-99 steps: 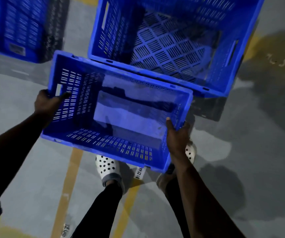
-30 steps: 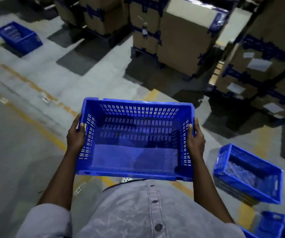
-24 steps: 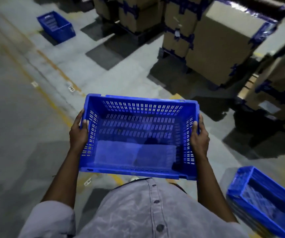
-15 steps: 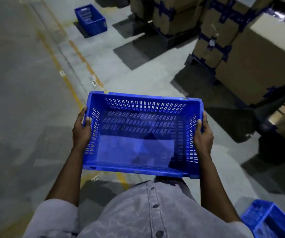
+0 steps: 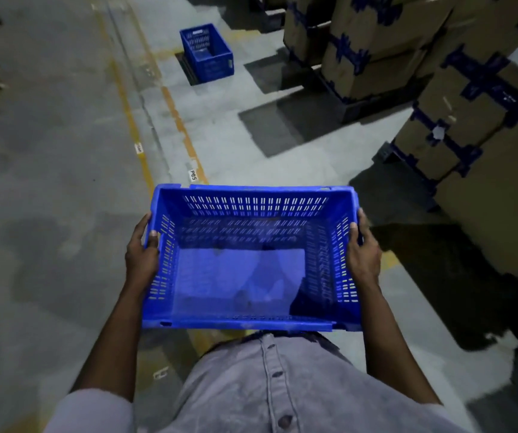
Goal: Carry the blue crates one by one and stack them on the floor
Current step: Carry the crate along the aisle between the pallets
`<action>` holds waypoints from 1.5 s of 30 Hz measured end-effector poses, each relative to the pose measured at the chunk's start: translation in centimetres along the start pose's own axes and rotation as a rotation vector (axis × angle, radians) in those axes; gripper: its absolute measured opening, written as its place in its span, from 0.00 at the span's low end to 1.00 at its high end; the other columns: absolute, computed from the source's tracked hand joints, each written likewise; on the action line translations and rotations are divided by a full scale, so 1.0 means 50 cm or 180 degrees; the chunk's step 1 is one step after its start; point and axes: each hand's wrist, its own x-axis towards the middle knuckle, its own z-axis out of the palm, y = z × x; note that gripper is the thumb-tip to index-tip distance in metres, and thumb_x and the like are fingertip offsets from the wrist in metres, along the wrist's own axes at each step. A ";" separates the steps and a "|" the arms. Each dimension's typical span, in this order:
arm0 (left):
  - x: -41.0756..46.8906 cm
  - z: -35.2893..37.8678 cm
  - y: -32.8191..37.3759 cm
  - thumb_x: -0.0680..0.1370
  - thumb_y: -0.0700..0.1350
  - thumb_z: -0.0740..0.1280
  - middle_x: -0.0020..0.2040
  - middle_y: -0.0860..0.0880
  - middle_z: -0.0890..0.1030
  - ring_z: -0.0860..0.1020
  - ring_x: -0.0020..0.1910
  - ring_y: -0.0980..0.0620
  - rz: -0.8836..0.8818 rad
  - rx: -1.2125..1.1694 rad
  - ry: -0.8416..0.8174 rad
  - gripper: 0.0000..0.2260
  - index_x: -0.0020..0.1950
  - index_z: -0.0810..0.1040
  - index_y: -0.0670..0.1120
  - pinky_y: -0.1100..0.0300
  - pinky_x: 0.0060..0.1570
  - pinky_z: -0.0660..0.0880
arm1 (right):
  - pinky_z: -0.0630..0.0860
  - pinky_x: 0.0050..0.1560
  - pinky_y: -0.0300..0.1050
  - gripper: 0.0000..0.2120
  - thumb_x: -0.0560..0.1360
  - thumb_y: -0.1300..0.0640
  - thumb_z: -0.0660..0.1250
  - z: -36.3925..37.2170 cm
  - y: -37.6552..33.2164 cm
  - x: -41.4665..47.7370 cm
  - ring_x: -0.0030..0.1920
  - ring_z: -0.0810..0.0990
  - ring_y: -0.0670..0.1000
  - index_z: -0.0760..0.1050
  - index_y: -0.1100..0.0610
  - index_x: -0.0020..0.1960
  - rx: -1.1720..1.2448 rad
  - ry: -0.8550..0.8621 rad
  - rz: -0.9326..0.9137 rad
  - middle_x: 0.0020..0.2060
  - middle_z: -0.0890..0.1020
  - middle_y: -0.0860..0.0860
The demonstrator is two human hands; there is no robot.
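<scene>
Head cam: left hand [image 5: 140, 254] and right hand [image 5: 362, 256] each clamp an end wall of the empty blue crate [image 5: 254, 210], carried level in front of the belly. I'd keep it flat and line it up square over the floor crate [image 5: 207, 53] ahead before lowering. Versus a second ago it's the same grip, but that floor crate has slid from far left toward centre.
</scene>
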 end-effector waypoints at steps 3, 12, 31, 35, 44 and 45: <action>0.068 0.034 0.048 0.89 0.61 0.66 0.70 0.53 0.86 0.89 0.53 0.43 -0.0013 -0.0080 0.0223 0.20 0.82 0.72 0.71 0.40 0.57 0.87 | 0.84 0.59 0.68 0.22 0.83 0.23 0.52 0.032 -0.062 0.134 0.62 0.87 0.62 0.54 0.13 0.76 -0.0091 -0.0134 -0.0104 0.73 0.82 0.51; 0.388 0.114 0.055 0.81 0.75 0.67 0.71 0.41 0.86 0.85 0.63 0.25 -0.0275 -0.0139 0.0484 0.29 0.82 0.71 0.73 0.24 0.60 0.83 | 0.84 0.60 0.67 0.22 0.84 0.26 0.54 0.189 -0.261 0.424 0.62 0.86 0.59 0.55 0.15 0.77 -0.0002 -0.0379 -0.0239 0.76 0.79 0.49; 1.281 0.296 0.255 0.87 0.61 0.66 0.73 0.31 0.80 0.82 0.60 0.21 -0.0228 -0.0266 0.0464 0.22 0.81 0.72 0.74 0.24 0.54 0.83 | 0.82 0.67 0.59 0.22 0.84 0.29 0.57 0.617 -0.792 1.070 0.66 0.85 0.57 0.61 0.19 0.78 0.0131 -0.0291 -0.0347 0.72 0.83 0.48; 1.445 0.348 0.270 0.85 0.65 0.64 0.71 0.39 0.85 0.85 0.62 0.29 -0.0271 0.0009 0.0645 0.22 0.80 0.71 0.76 0.28 0.58 0.84 | 0.78 0.62 0.50 0.23 0.86 0.32 0.57 0.713 -0.858 1.213 0.63 0.84 0.51 0.62 0.23 0.80 0.0202 -0.0390 -0.0352 0.73 0.81 0.45; 1.833 0.451 0.398 0.87 0.61 0.67 0.72 0.27 0.78 0.85 0.54 0.26 -0.0444 -0.0394 0.0953 0.22 0.82 0.72 0.73 0.24 0.53 0.82 | 0.72 0.56 0.47 0.23 0.87 0.34 0.57 0.926 -1.134 1.628 0.61 0.85 0.57 0.62 0.27 0.82 0.0094 -0.0718 -0.0554 0.70 0.84 0.54; 1.858 0.453 0.411 0.87 0.61 0.66 0.72 0.27 0.78 0.86 0.53 0.30 -0.0452 -0.0425 0.0988 0.22 0.82 0.72 0.72 0.22 0.53 0.81 | 0.72 0.56 0.46 0.23 0.88 0.35 0.57 0.946 -1.164 1.661 0.64 0.84 0.57 0.63 0.27 0.82 0.0111 -0.0732 -0.0607 0.71 0.83 0.52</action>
